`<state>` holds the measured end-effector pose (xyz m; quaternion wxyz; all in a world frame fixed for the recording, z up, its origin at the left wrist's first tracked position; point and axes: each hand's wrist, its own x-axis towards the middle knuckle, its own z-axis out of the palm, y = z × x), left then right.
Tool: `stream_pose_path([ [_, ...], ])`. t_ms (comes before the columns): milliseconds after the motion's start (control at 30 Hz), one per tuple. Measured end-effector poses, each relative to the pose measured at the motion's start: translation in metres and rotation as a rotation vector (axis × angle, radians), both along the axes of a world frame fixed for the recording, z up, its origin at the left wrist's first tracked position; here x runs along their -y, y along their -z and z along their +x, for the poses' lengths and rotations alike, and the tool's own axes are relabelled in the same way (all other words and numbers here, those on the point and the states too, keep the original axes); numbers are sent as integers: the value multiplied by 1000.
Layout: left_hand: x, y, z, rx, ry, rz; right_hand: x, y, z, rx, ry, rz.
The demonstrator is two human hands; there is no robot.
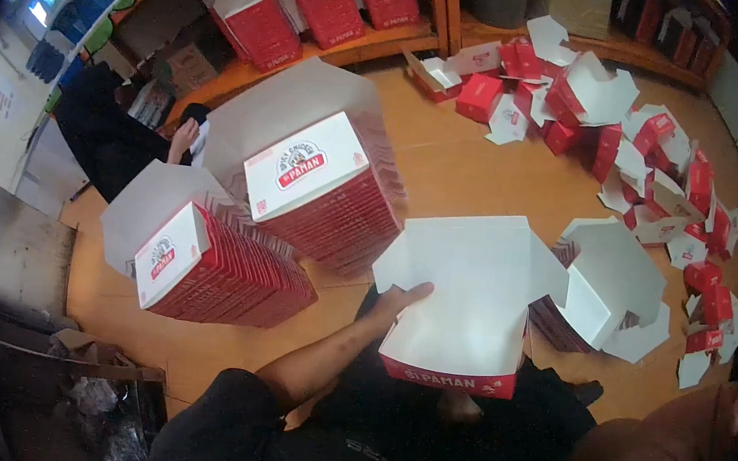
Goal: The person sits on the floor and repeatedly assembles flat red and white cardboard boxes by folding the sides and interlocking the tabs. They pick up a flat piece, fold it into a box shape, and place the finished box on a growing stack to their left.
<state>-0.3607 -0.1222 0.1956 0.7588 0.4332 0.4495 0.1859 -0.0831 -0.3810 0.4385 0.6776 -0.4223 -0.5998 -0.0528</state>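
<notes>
Closest in, the person sits on the wooden floor [448, 171] with a half-formed white cardboard food box with a red outer wall [470, 306] held over the lap. The left hand [399, 301] grasps its left edge, thumb lying over the white inside. The right hand cannot be seen: it is hidden behind the box, so whether it grips anything I cannot tell. The box sits just right of the left hand, its long axis running left to right, flaps spread and its red front wall facing the person.

Just to its right, touching or nearly so, lies a pile of flat white-faced box blanks [608, 290]. To the left stand two slanted stacks of nested red-and-white boxes: the nearer stack [218, 273] and the taller stack [319, 188] behind it. Bare floor opens beyond the box, ahead and between the piles.

Farther right, scattered red and white folded boxes [667, 173] litter the floor in an arc. Along the back runs a low wooden shelf [390, 42] carrying more red boxes, and another person's hand [184, 138] shows at the far left.
</notes>
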Motion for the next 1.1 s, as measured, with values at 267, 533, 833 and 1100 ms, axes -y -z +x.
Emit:
stream_pose_path([
  [267, 17, -68, 5, -330, 434, 217, -33, 116, -39, -591, 311, 11],
  [533, 43, -22, 41, 498, 674, 493, 21, 242, -83, -955, -81, -717],
  [833, 90, -22, 70, 236, 195, 182, 53, 279, -74, -1490, 174, -559],
  [1100, 32, -55, 137, 664, 608, 713, 65, 259, 2, -1261, 404, -503],
])
